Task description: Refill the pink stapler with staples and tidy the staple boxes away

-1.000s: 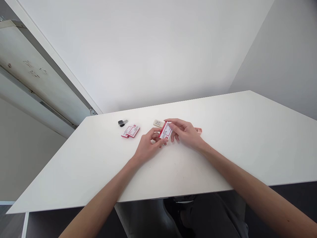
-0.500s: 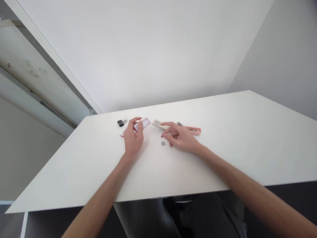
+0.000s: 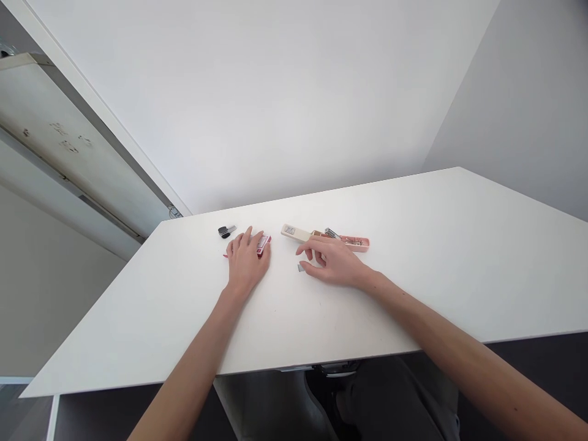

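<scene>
Two bare hands are seen resting on a white tabletop (image 3: pixel 413 245), viewed from above and behind. The left hand (image 3: pixel 245 263) is laid flat, fingers spread and open, over a small red-and-white box (image 3: pixel 263 242). The box is covered rather than gripped, and only its right end shows. The right hand (image 3: pixel 335 264) is held loosely curled with nothing between its fingers. Its thumb and forefinger are poised just beside a short grey strip of staples (image 3: pixel 301 267), which lies loose on the tabletop between the two hands.

Some risk can be judged here. The strip is thin and flat against the surface, so it could be nudged away or snapped apart if it is pinched carelessly. The box could be slid or crushed under the flat palm.

Just beyond the right hand, a cream and pink stapler (image 3: pixel 321 235) lies folded open, close enough to be knocked by the knuckles. A small black and silver object (image 3: pixel 225 231) sits just past the left fingertips; what it is cannot be told. Nothing stands between the right fingers and the strip.
</scene>
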`<state>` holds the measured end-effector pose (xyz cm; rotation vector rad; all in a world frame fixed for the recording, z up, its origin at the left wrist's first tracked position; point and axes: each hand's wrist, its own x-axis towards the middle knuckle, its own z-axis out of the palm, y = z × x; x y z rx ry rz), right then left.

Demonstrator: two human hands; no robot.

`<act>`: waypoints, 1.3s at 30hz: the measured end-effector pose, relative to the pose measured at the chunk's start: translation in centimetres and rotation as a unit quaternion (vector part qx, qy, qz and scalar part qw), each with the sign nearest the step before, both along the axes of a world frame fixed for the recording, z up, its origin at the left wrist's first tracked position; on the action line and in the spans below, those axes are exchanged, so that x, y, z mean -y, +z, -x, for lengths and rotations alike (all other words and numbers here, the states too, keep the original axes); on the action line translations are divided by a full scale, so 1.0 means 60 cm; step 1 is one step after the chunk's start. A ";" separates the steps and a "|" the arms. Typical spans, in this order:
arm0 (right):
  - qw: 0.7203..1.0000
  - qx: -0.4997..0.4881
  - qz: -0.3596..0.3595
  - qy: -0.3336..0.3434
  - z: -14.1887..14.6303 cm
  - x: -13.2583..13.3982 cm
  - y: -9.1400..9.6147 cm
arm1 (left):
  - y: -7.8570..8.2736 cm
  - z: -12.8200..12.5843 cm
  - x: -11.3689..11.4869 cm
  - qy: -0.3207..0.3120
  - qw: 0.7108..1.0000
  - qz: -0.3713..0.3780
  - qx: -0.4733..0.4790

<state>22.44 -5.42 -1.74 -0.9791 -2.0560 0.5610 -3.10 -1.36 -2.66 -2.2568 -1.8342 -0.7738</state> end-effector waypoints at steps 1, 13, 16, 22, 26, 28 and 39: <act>1.000 0.020 -0.012 -0.002 0.000 -0.001 -0.002 | -0.001 0.001 -0.001 0.009 1.000 0.003 -0.007; 0.993 0.118 -0.023 0.003 -0.003 -0.004 -0.001 | 0.004 0.002 0.002 0.164 0.985 0.024 -0.057; 0.993 0.120 -0.018 0.003 -0.002 -0.005 -0.001 | 0.004 0.001 0.002 0.150 0.987 0.037 -0.051; 0.992 0.122 -0.029 -0.004 -0.003 -0.006 -0.004 | -0.004 0.009 -0.004 0.164 0.985 0.023 -0.054; 0.995 0.100 -0.020 -0.004 -0.002 -0.006 -0.004 | -0.002 0.008 -0.006 0.109 0.993 -0.006 -0.035; 0.996 0.088 -0.005 -0.002 -0.001 -0.006 -0.003 | 0.001 0.003 -0.004 0.049 0.998 -0.024 -0.028; 0.997 -0.056 0.056 -0.013 0.001 -0.009 0.001 | 0.019 -0.019 0.011 -0.137 0.988 -0.067 0.001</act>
